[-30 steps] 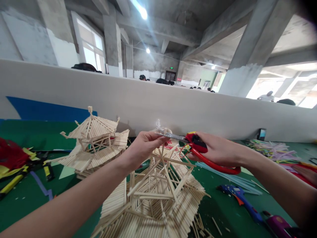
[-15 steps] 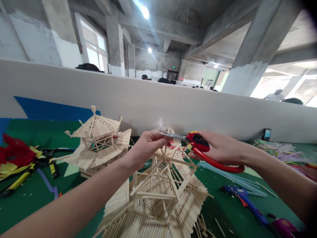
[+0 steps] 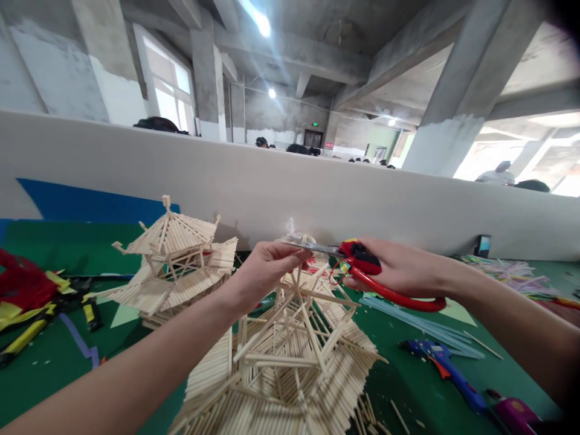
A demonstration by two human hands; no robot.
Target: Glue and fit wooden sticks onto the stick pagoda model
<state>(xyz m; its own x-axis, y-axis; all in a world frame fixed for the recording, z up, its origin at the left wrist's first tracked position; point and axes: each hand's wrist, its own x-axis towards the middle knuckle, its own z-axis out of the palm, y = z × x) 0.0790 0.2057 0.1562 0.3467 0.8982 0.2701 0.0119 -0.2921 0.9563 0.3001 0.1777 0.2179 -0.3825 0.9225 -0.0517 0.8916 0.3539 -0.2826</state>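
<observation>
My right hand grips red-handled scissors, their blades pointing left. At the blade tips, my left hand is closed in a pinch; what lies between its thumb and fingers is hidden. Both hands are above the top of a tower-like model made of thin wooden sticks. Its lower roof is covered with sticks, while the upper part is an open frame of slanting sticks meeting near my left fingertips. Behind and to the left stands a second stick model, with a pointed, covered roof.
A blue glue gun and a purple tool lie at right, near pale blue strips. Stick offcuts lie beside the model. Yellow-black tools lie left. A white partition runs behind the green table.
The view has shifted slightly, so everything sits a little farther left. Both hands keep nearly the same pose, with the scissor blades still at my left fingertips.
</observation>
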